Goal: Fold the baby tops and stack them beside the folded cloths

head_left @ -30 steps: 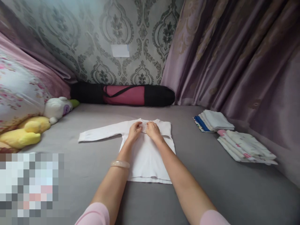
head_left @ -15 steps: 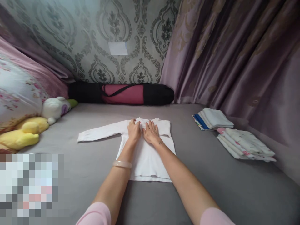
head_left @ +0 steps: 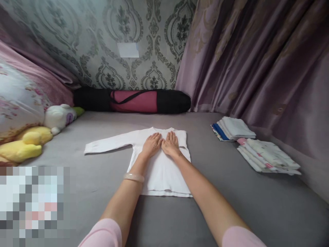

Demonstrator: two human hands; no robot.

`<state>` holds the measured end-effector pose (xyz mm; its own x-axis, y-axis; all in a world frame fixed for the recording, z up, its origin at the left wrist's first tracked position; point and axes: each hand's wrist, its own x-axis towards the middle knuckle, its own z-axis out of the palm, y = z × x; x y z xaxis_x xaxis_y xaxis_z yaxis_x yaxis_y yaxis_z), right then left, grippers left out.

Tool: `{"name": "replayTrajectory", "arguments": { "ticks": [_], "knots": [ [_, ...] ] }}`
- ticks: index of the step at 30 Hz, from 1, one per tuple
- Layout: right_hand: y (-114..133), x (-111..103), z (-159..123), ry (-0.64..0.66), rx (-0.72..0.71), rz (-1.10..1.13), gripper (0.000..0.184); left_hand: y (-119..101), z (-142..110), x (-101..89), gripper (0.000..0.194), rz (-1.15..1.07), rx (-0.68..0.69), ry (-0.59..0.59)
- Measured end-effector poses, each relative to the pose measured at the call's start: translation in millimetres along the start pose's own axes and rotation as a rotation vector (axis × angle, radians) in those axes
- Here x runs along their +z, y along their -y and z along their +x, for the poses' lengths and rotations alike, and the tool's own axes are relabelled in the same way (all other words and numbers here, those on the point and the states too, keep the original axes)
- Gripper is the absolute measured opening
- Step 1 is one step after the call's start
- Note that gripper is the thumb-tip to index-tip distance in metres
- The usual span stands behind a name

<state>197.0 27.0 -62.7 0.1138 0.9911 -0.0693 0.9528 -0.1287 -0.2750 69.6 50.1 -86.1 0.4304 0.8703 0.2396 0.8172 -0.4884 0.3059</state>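
A small white long-sleeved shirt lies flat on the grey bed sheet, its left sleeve stretched out to the left and its right sleeve folded in. My left hand and my right hand rest side by side on the shirt's chest just below the collar. Both lie palm down with fingers stretched flat and hold nothing. A pale bangle sits on my left wrist.
Two piles of folded clothes lie at the right by the purple curtain. A black and pink rolled bag lies against the patterned wall. Plush toys and a floral pillow are at the left.
My hands went from pinching at the shirt's collar to lying flat, then slid slightly down the chest and came close together. The view shifted a little.
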Motion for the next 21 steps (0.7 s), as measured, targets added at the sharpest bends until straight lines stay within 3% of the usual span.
{"name": "replayTrajectory", "arguments": {
  "ticks": [5, 11, 16, 21],
  "knots": [
    [-15, -1, 2, -0.044, 0.142, -0.054, 0.069, -6, -3, -4.3, 0.052, 0.081, -0.053, 0.063],
    [-49, -12, 5, -0.088, 0.197, -0.115, 0.069, -10, -2, -5.8, 0.058, 0.110, -0.104, 0.111],
    [-69, -15, 5, -0.080, 0.154, -0.102, 0.064, -13, 0, -7.9, 0.059, 0.130, -0.140, 0.136],
    [-72, -13, 4, -0.112, 0.131, -0.103, 0.063, -10, -2, -17.8, 0.063, 0.116, -0.127, 0.203]
  ]
}}
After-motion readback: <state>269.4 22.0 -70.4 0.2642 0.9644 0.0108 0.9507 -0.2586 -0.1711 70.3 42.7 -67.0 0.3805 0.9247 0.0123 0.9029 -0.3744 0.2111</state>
